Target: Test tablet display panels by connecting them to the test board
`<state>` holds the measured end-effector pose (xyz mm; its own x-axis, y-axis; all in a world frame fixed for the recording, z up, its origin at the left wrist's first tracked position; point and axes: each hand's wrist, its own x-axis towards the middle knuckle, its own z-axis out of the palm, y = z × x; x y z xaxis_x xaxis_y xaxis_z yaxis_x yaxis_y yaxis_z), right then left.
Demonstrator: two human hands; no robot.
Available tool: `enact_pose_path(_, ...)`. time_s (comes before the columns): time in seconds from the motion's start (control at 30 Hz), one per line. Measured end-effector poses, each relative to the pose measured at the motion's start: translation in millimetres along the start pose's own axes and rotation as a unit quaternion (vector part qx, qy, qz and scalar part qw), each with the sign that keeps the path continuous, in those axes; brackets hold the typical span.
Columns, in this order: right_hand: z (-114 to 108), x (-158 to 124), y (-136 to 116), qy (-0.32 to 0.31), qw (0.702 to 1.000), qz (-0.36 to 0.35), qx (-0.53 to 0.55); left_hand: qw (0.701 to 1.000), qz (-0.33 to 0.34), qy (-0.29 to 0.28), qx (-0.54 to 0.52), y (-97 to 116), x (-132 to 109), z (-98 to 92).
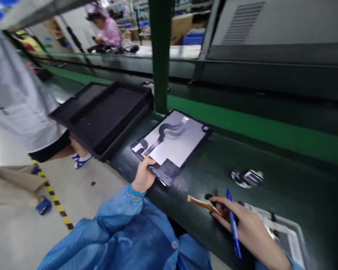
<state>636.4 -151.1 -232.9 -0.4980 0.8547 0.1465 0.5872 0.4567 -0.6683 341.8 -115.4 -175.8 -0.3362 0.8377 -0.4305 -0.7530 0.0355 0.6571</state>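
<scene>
My left hand (145,176), with a blue band at the wrist, pinches the near edge of a flat display panel (183,144). The panel has a silvery back, black edges and a dark ribbon cable (161,137) curving across it. In my right hand (242,221) is an orange flat flex cable (201,203), its free end pointing left toward the panel. A blue pen (233,225) is also tucked between the fingers of this hand. Black coverings show on some right fingertips. Partly hidden behind the right hand lies a tablet-like frame (295,240).
A black tray (101,120) stands on the dark green bench at the left. A small round metal item (247,178) lies right of the panel. A green post (161,56) rises behind it. One person in white (25,93) is close at left; another in pink (111,32) sits beyond.
</scene>
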Motion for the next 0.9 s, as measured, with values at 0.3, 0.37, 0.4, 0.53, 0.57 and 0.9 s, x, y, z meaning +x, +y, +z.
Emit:
enact_pose_path(0.3,-20,2,-16,0.059,0.967,0.093,0.230,0.999,-0.012,0.005,0.029,-42,-19,-21.7)
enact_pose_path(0.37,-22,1,-18,0.075,0.957,0.099,0.261,0.999,-0.033,-0.014,0.025,-47,-28,-19.9)
enact_pose_path(0.4,-22,1,-19,0.083,0.954,0.100,0.272,0.998,-0.050,-0.026,0.022,-48,-32,-18.9)
enact_pose_path(0.53,-21,2,-22,0.093,0.951,0.112,0.272,0.985,-0.160,-0.057,0.033,-44,-47,-18.2)
enact_pose_path(0.57,-20,2,-22,0.093,0.952,0.113,0.270,0.975,-0.206,-0.069,0.045,-41,-49,-19.6)
enact_pose_path(0.9,-7,-1,-20,0.079,0.986,0.080,0.121,0.892,-0.433,-0.128,-0.017,-43,-62,-34.9)
